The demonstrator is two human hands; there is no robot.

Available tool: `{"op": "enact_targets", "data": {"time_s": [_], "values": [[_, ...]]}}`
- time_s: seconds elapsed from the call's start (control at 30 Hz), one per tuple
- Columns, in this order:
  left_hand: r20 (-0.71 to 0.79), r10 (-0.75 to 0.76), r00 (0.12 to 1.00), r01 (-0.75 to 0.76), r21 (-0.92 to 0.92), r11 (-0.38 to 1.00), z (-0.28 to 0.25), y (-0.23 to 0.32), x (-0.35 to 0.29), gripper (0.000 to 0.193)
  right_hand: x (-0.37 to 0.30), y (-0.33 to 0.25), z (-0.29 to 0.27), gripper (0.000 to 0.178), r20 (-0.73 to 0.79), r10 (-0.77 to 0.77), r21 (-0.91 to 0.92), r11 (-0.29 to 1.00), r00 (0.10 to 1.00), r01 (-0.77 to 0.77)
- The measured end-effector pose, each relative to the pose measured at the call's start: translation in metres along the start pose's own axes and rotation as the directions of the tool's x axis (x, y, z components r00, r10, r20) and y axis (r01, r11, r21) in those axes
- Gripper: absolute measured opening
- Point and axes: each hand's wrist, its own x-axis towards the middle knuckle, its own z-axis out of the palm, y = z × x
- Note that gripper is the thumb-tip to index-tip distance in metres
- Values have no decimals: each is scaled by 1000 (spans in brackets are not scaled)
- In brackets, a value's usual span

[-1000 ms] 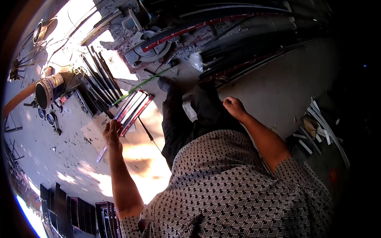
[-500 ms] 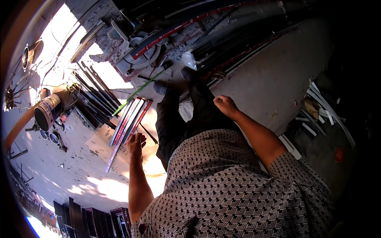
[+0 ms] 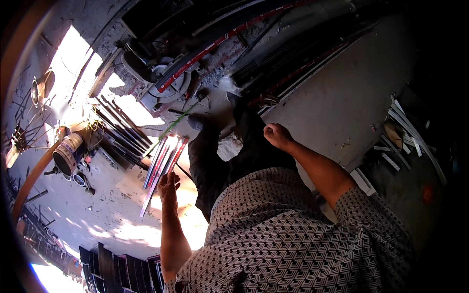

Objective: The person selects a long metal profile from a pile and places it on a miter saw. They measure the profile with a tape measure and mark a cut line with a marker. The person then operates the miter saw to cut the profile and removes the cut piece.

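My left hand [image 3: 169,186] hangs beside my left leg, its fingers loosely curled and slightly apart, with nothing seen in it. Just beyond it lies a bundle of long strips [image 3: 163,158] in red, white and dark tones; the hand overlaps their near end in view, and I cannot tell whether it touches them. Over my right thigh, my right hand [image 3: 277,136] is curled into a loose fist, with no object showing in it. Ahead of my feet, a round-based cutting saw [image 3: 171,90] stands on the floor, a long red-edged bar [image 3: 198,54] lying across it.
Dark metal bars [image 3: 122,134] lie left of the strips, near a bucket [image 3: 68,154]. A thin green rod [image 3: 171,128] slants toward the saw. Long dark profiles [image 3: 293,63] stretch across the far side. White offcuts [image 3: 408,129] lie at the right. Crumpled clear plastic [image 3: 227,84] sits near my feet.
The view has shifted a little, so the strips and bucket appear lower and farther right. Both hands keep nearly the same pose; nothing is seen taken up or let go.
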Motion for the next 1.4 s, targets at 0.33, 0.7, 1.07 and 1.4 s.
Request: {"op": "enact_targets", "data": {"time_s": [0.33,0.7,1.07,1.4], "values": [[14,-97,995,51,770,636,76,-26,-53,46,-8,3,-27,33,42,28,-248,969,999,-17],[505,-451,736,-198,797,570,-9,-21,5,31,-32,-64,-22,36,745,134,-144,989,654,-39],[556,-96,826,-173,411,895,6,-29,173,31,198,-67,74,16,403,-126,-151,968,906,202],[270,445,854,-517,544,661,78,-50,439,22,534,-68,89,80,11,-617,-880,367,787,300]]}}
